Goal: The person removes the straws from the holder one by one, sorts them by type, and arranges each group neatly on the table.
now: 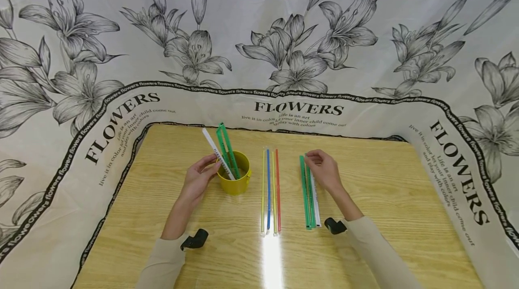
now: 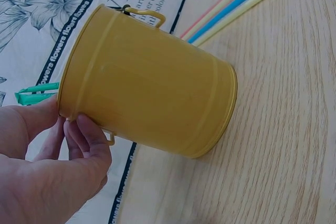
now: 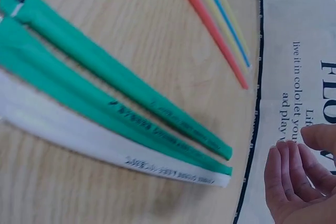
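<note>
My left hand (image 1: 198, 178) pinches the rim of a small yellow bucket (image 1: 234, 187) between thumb and fingers, as the left wrist view shows. Two green paper-wrapped straws (image 1: 230, 154) and a white wrapped straw (image 1: 210, 139) lean out of it. To the right, my right hand (image 1: 324, 169) is at the far end of another group on the table: two green wrapped straws (image 3: 126, 85) and a white wrapped straw (image 3: 100, 140) side by side. In the right wrist view its fingers are loosely bent, apart from the straws, with nothing between them.
Between the bucket and the right-hand group lie several clear-wrapped straws: a blue straw (image 1: 268, 190), a red straw (image 1: 278, 190) and yellow straws (image 1: 263, 190). The wooden table (image 1: 385, 181) meets a flower-printed cloth (image 1: 219, 104) at the back and sides.
</note>
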`<action>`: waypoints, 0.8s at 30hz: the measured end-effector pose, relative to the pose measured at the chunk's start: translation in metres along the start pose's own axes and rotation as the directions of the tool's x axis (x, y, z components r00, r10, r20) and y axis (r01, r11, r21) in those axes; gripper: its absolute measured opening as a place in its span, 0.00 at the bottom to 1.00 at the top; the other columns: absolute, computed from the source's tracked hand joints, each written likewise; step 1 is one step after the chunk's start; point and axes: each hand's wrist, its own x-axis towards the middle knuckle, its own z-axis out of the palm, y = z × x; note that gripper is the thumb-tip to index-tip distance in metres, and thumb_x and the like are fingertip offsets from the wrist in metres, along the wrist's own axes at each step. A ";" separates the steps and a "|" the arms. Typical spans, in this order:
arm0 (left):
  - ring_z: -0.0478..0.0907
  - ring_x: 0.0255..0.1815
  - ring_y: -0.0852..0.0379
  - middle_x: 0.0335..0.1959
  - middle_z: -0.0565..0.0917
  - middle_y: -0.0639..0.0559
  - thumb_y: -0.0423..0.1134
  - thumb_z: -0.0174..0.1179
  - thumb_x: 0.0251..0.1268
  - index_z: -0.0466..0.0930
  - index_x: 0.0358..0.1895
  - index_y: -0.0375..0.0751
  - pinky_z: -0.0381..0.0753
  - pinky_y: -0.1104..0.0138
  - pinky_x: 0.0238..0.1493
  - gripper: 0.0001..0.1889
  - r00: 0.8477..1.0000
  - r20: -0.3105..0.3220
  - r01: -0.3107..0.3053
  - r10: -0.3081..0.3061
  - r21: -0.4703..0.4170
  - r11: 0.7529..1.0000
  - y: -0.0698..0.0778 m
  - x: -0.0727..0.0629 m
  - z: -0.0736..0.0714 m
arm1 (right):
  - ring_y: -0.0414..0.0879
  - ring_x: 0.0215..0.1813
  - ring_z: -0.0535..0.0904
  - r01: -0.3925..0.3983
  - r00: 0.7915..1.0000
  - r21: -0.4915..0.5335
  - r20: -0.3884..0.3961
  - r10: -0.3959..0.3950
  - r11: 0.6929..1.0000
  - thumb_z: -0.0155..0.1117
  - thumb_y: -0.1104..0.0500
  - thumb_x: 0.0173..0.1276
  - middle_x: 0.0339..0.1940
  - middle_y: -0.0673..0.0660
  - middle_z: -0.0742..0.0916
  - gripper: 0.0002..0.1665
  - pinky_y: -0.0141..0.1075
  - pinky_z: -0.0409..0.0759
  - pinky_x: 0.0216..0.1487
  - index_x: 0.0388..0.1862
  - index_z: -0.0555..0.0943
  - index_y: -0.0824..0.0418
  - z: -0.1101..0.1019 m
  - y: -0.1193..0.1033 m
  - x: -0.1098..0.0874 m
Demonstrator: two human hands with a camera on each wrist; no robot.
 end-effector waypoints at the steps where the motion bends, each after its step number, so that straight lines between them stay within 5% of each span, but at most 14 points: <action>1: 0.75 0.61 0.55 0.64 0.73 0.44 0.30 0.59 0.76 0.71 0.70 0.32 0.70 0.51 0.73 0.23 1.000 0.000 0.001 -0.001 0.002 1.000 0.000 0.000 0.000 | 0.58 0.53 0.82 0.004 1.000 0.007 0.002 -0.004 1.000 0.62 0.60 0.78 0.50 0.66 0.86 0.16 0.49 0.82 0.57 0.57 0.81 0.71 0.000 -0.003 0.001; 12: 0.77 0.57 0.59 0.64 0.73 0.44 0.29 0.59 0.76 0.72 0.70 0.31 0.81 0.69 0.59 0.23 1.000 -0.008 0.008 -0.008 0.009 1.000 0.002 -0.001 0.000 | 0.56 0.52 0.82 0.056 0.998 0.075 0.020 -0.058 0.996 0.65 0.60 0.77 0.49 0.65 0.86 0.16 0.44 0.82 0.58 0.56 0.81 0.70 0.005 -0.028 0.015; 24: 0.77 0.58 0.58 0.66 0.72 0.43 0.30 0.59 0.76 0.71 0.71 0.32 0.81 0.69 0.59 0.23 1.000 -0.001 0.009 -0.009 0.022 1.000 0.002 -0.001 0.000 | 0.58 0.54 0.82 0.094 0.993 0.142 0.050 -0.102 0.985 0.65 0.61 0.76 0.50 0.67 0.86 0.18 0.48 0.82 0.59 0.58 0.80 0.72 0.018 -0.058 0.024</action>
